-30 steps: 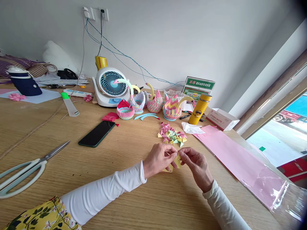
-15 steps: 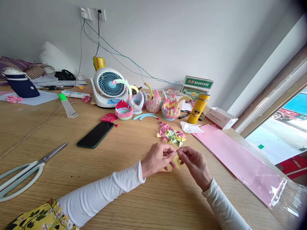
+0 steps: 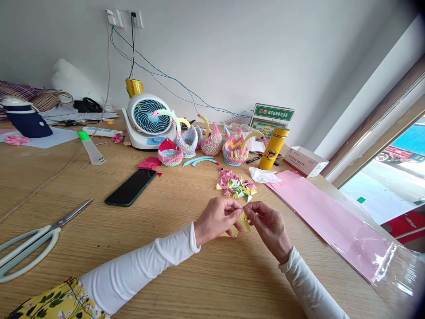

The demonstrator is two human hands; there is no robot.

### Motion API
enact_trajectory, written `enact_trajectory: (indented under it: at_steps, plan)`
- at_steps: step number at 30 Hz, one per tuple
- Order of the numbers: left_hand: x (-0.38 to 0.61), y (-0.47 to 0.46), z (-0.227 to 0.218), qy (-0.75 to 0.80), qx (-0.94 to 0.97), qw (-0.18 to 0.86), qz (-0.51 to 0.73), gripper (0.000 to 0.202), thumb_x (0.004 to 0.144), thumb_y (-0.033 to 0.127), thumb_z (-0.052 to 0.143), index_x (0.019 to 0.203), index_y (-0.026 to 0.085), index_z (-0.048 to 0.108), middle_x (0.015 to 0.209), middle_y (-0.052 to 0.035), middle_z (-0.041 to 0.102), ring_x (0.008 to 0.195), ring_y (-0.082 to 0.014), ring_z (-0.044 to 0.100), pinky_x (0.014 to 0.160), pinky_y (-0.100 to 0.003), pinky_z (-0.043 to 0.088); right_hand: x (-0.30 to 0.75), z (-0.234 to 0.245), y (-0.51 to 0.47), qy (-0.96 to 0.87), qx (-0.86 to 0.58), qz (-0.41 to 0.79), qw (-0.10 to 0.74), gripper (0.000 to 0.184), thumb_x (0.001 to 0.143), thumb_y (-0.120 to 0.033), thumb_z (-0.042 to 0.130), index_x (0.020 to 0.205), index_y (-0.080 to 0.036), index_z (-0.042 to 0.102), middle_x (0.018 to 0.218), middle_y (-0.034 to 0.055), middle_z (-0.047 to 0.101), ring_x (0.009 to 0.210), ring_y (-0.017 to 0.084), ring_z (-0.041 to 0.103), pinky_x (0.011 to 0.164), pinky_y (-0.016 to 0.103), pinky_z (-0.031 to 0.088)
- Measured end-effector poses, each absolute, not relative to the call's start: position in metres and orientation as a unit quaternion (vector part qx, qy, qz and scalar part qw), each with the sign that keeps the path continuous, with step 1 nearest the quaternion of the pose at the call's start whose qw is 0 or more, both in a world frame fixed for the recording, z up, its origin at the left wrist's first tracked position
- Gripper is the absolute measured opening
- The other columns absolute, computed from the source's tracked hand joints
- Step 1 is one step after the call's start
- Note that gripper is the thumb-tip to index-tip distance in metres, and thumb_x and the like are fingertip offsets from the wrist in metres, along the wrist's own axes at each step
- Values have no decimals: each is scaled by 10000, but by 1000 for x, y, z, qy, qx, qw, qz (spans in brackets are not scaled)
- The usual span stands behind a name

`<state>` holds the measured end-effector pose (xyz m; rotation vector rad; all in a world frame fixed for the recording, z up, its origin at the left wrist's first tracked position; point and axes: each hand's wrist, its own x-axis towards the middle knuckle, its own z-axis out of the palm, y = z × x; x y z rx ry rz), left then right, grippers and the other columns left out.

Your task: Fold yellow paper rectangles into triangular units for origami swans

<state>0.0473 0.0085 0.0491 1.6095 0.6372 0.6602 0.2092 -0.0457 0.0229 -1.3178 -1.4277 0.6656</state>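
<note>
Both of your hands meet above the table [image 3: 186, 283], in front of the pile of folded paper pieces [image 3: 237, 186]. Your left hand [image 3: 218, 219] pinches a small piece of yellow paper [image 3: 246, 225] between thumb and forefinger, its other fingers curled loosely below. Your right hand [image 3: 270, 225] pinches the same paper near its top, thumb and forefinger closed on it, so your fingertips nearly touch. The yellow paper hangs between your hands, partly hidden by your fingers; you cannot tell from here how it is folded. More yellow paper [image 3: 229, 234] shows just under your left hand.

The pile, in pink, green and yellow, lies just beyond your fingertips, with a crumpled tissue [image 3: 264, 175] near its right side. Past it, toward the table's back edge, stand a paper swan [image 3: 235, 153], a paper bowl [image 3: 170, 155] and a yellow bottle [image 3: 274, 149]. To your right, pink sheets [image 3: 325, 221] run along the table's right edge, below a sticky note box [image 3: 304, 162]. To your left, a phone [image 3: 131, 188] lies flat, and open-handled scissors [image 3: 55, 230] rest farther toward the table's left side, blades pointing away from you.
</note>
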Motion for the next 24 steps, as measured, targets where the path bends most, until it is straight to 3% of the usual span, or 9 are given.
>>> enact_trajectory:
  at_steps: [10, 17, 24]
  plan:
    - [46, 4, 43, 269, 737, 525, 330, 230, 865, 347, 480, 893, 143, 584, 759, -49, 655, 613, -191, 698, 379, -173, 500, 204, 27, -48, -605, -570, 226, 509, 203, 836, -374, 592, 812, -180, 646, 736, 44, 654, 621, 158, 589, 560, 271, 481]
    - [49, 7, 43, 285, 693, 589, 303, 236, 833, 342, 541, 913, 121, 556, 811, -74, 659, 604, -188, 696, 397, -184, 506, 203, 27, -48, -620, -578, 170, 502, 166, 867, -319, 544, 797, -180, 602, 695, 12, 615, 584, 127, 555, 547, 244, 478]
    - [50, 7, 44, 299, 686, 591, 300, 190, 840, 316, 536, 854, 128, 516, 720, -57, 645, 576, -189, 690, 390, -182, 494, 201, 26, -47, -643, -559, 143, 503, 140, 878, -283, 525, 801, -184, 587, 737, 15, 604, 618, 129, 549, 558, 245, 498]
